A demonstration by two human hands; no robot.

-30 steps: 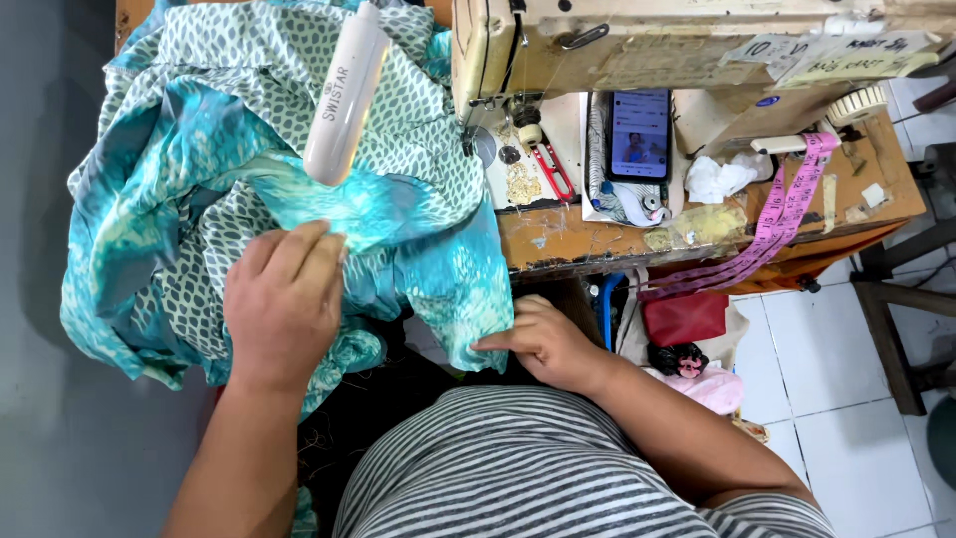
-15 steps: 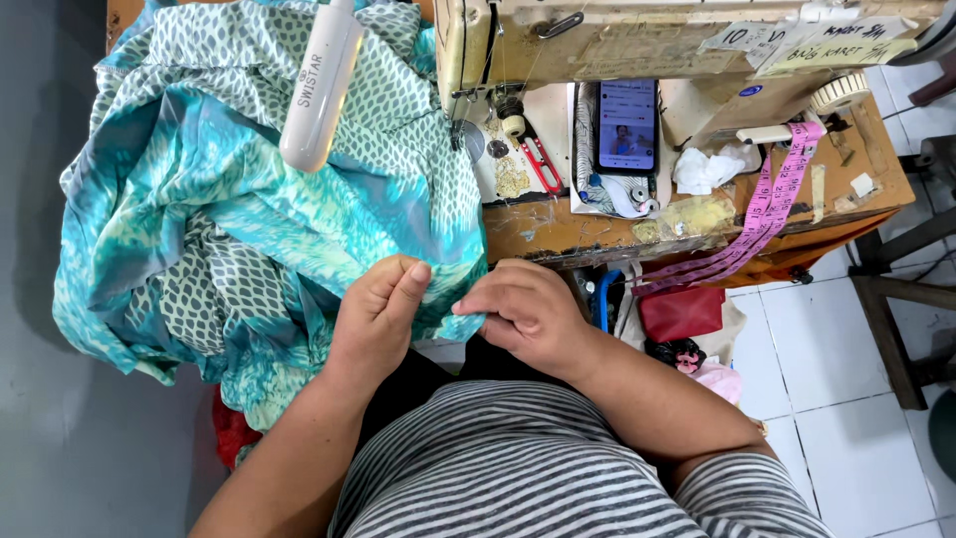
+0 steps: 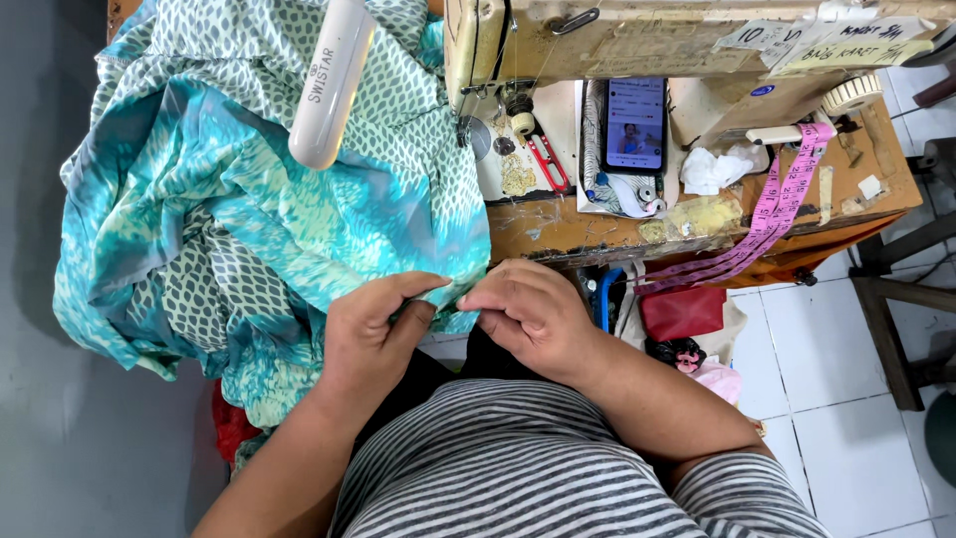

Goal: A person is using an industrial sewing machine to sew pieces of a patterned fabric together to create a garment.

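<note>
We pinch the turquoise fabric (image 3: 299,219) hem at six o'clock, left hand (image 3: 373,334) and right hand (image 3: 533,314) closed on it; soft, light, likely slippery, best gripped at its edge.

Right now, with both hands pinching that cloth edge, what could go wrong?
The left hand and right hand hold only the hem of the teal cloth; most of it hangs off the table, so its weight may drag it down. The pink tape measure dangles over the edge and could snag or slip.

Crumpled turquoise patterned fabric (image 3: 279,219) — table-draped
</note>
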